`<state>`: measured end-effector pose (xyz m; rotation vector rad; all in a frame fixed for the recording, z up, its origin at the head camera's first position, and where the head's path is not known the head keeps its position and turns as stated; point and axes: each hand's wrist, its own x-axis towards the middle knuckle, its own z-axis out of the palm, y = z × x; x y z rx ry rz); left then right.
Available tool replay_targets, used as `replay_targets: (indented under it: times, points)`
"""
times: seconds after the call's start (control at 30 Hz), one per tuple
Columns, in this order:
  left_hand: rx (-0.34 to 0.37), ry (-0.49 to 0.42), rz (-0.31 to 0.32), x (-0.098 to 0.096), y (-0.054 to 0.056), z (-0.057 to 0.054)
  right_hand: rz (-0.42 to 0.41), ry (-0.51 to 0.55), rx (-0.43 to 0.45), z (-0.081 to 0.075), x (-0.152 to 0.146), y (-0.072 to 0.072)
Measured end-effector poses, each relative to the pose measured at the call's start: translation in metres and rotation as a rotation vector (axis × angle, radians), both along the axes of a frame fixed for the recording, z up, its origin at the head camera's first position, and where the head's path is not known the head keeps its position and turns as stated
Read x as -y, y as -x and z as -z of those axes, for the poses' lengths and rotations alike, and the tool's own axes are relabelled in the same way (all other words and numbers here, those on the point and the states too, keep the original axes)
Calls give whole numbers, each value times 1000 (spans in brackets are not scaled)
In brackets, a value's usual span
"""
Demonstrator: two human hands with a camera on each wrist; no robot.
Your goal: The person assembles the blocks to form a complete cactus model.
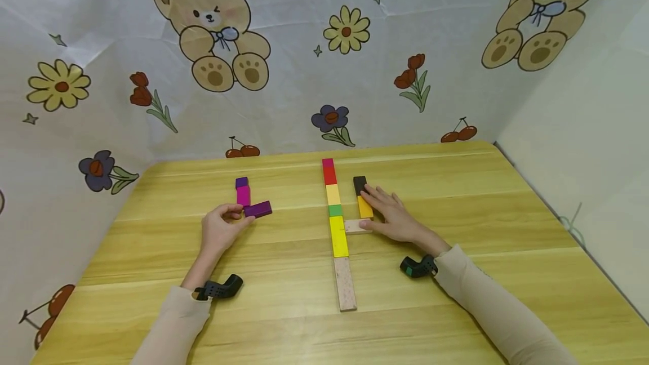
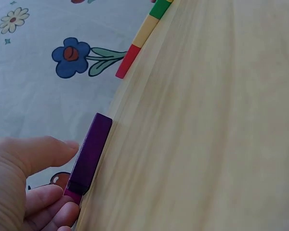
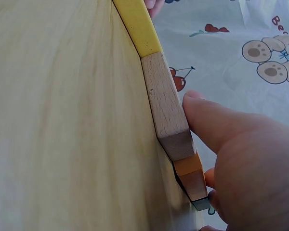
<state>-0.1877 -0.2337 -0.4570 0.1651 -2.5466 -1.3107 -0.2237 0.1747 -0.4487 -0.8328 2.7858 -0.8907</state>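
Note:
My left hand [image 1: 219, 232] is at the left end of a dark purple block [image 1: 259, 209]; in the left wrist view its thumb is just apart from the block. Its other fingers are bent beside a magenta block [image 1: 243, 196], which joins a violet block [image 1: 241, 182]. My right hand [image 1: 394, 217] lies over a black block [image 1: 359, 185] and an orange block [image 1: 364, 207], fingers fairly straight. Its thumb rests at the right end of a plain wooden block [image 3: 164, 96], which meets the yellow block [image 1: 339, 235] of the middle row.
Above the yellow block the row has a green block [image 1: 335, 210], a cream block [image 1: 332, 194], a red block [image 1: 329, 176] and a pinkish-red block [image 1: 328, 162]. A long plain block [image 1: 345, 283] forms its near end. A patterned cloth [image 1: 294, 72] hangs behind the table [image 1: 284, 320].

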Motion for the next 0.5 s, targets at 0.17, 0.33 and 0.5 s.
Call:
replay_targets:
  times: [0.17,0.33,0.5]
  points:
    - [30,-1,20,0,0,1,0,3,2,1,0,0]
    - [41,16,45,0,1,1,0,6,-3,2,0,0]
    - [50,30,56,0,3,1,-5,12,0,0,0,0]
